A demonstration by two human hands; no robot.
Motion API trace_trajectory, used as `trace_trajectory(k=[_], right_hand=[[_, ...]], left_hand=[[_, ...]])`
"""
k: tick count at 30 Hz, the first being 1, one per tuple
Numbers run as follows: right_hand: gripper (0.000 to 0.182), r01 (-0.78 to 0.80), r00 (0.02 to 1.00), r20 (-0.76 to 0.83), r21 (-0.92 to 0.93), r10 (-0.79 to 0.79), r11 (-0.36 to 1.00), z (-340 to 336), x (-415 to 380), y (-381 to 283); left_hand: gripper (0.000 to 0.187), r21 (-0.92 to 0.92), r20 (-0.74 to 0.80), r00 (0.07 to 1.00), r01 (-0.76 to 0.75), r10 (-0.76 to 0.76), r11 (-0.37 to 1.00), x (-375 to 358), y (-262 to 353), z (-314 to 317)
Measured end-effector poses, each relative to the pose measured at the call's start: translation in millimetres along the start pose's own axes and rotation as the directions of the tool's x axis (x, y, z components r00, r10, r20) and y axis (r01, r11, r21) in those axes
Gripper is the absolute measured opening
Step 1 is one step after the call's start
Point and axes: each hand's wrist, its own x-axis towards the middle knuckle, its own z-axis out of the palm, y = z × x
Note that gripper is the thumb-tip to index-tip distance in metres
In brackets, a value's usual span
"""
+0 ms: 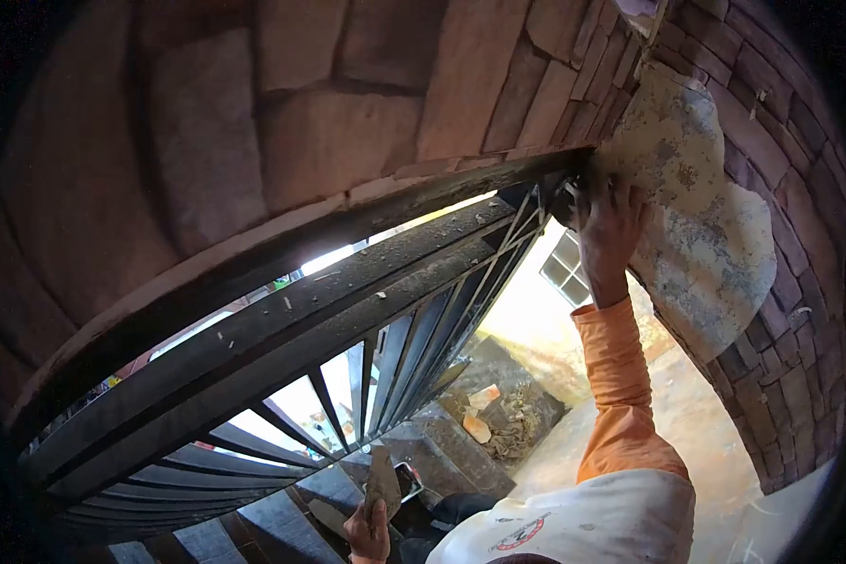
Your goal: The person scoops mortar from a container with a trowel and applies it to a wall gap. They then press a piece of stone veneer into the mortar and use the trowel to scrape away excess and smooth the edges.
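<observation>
My right hand (607,226), in an orange sleeve (620,367), reaches up into the corner under the stone-patterned wall. Its fingers are apart and lie against the edge of a mottled grey-tan patch (705,235) of bare wall. Just left of the fingertips is a dark, blurred spot in the corner. Low in the view, my left hand (368,534) grips a flat, tapered grey-brown piece (382,481) by its lower end, with the broad part pointing up. My white shirt (583,517) fills the bottom edge.
Dark metal railing bars (362,385) run down the left beneath a dusty ledge (301,301) dotted with crumbs. Steps (273,522) descend below. Rubble (498,423) lies in a corner of the floor. Stone-patterned wall (348,132) curves overhead and down the right side.
</observation>
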Motion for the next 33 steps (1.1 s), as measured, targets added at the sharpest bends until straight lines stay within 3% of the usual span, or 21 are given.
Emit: trace_trajectory(k=[2,4,7,13,16,17,19,21,25,28,30,33], right_hand=[[0.041,0.032,0.999,-0.020,0.034,-0.031,0.999,10,1,5],[0.041,0.065,0.997,-0.041,0.078,-0.062,0.995,18,1,4],[0.032,0.088,0.996,0.010,0.122,-0.090,0.989,18,-6,6],[0.035,0.107,0.992,0.059,0.072,-0.111,0.992,13,-12,5],[0.039,0.071,0.989,0.113,0.168,-0.091,0.983,8,5,11],[0.038,0.033,0.991,0.122,0.154,-0.052,0.987,7,12,10],[0.038,-0.009,0.990,0.143,0.141,-0.012,0.990,2,20,5],[0.028,-0.067,0.996,0.071,0.104,0.060,0.992,-2,26,1],[0.032,-0.053,0.994,0.097,0.098,0.044,0.994,8,13,1],[0.036,0.012,1.000,-0.006,0.044,-0.012,0.999,20,-12,-3],[0.046,0.097,0.991,0.104,-0.134,-0.084,0.986,15,-17,-9],[0.051,0.170,0.979,0.137,-0.114,-0.154,0.979,3,-17,-4]], left_hand=[[0.026,-0.033,-0.019,0.999,-0.028,0.028,0.999,6,7,5],[0.038,-0.118,0.003,0.991,0.135,-0.136,0.984,11,12,8],[0.041,-0.240,-0.032,0.992,0.108,-0.119,0.965,15,26,14],[0.042,-0.171,-0.042,0.995,0.082,-0.090,0.982,17,28,14],[0.042,-0.088,-0.061,0.997,0.033,-0.039,0.996,15,9,19],[0.042,-0.086,-0.061,0.997,0.036,-0.041,0.996,16,13,19],[0.043,-0.187,0.018,0.983,0.182,-0.182,0.965,13,21,15],[0.044,-0.173,0.026,0.986,0.165,-0.163,0.971,15,18,13],[0.045,-0.249,-0.026,0.981,0.179,-0.192,0.952,13,9,21],[0.043,-0.234,-0.050,0.978,0.186,-0.202,0.954,12,-4,24],[0.042,-0.219,-0.054,0.982,0.163,-0.179,0.962,16,6,18],[0.040,-0.181,-0.025,0.989,0.139,-0.146,0.974,18,8,14]])
